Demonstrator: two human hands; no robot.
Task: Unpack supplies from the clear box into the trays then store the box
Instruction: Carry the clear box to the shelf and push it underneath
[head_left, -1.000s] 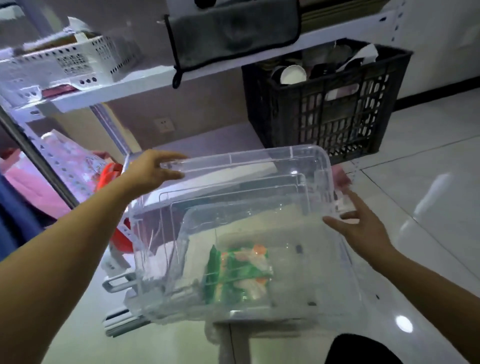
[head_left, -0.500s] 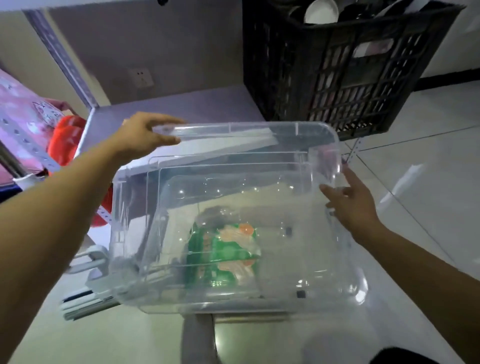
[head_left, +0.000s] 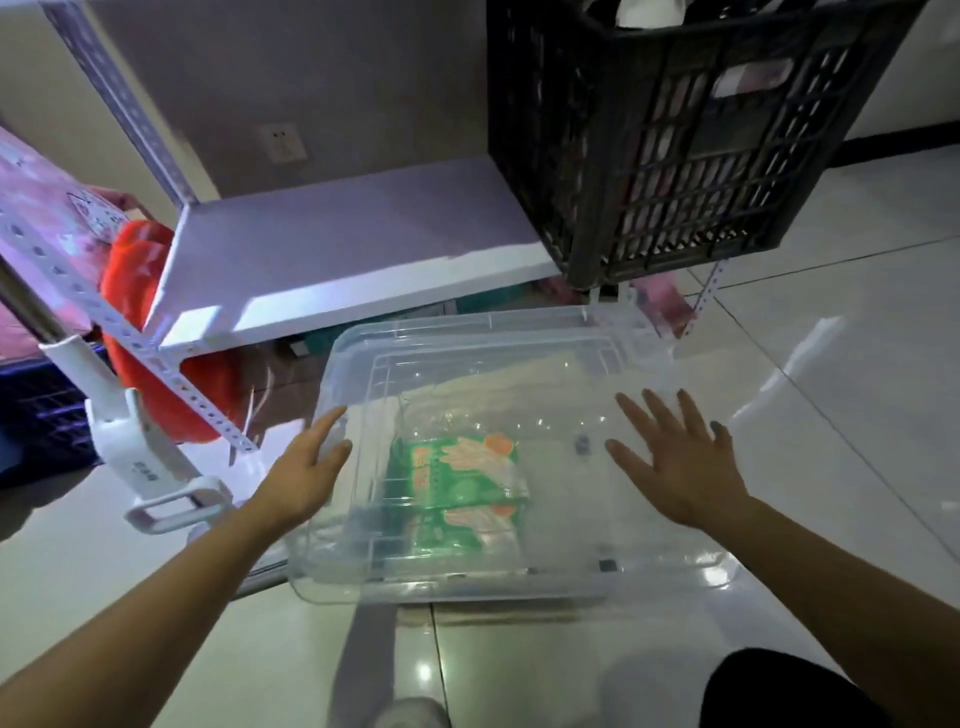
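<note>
The clear box (head_left: 519, 332) lies low over the tiled floor in front of the shelf unit, its open side tipped toward me. A green packet (head_left: 457, 493) shows through its clear wall. My left hand (head_left: 306, 467) is at the box's left wall, fingers straight and spread, touching or nearly touching it. My right hand (head_left: 675, 457) hovers over the box's right part with fingers spread wide, holding nothing. Whether the box rests on the floor I cannot tell.
A white shelf board (head_left: 332, 244) stands just behind the box. A black crate (head_left: 675, 156) with dishes sits on the shelf's right end. A red bag (head_left: 150, 322) and a white handled tool (head_left: 150, 478) are at the left. Glossy floor tiles (head_left: 831, 364) spread to the right.
The box has gone down from chest height toward the floor. Both hands have let go of its rim and now spread open beside and above it. The view has tilted down.
</note>
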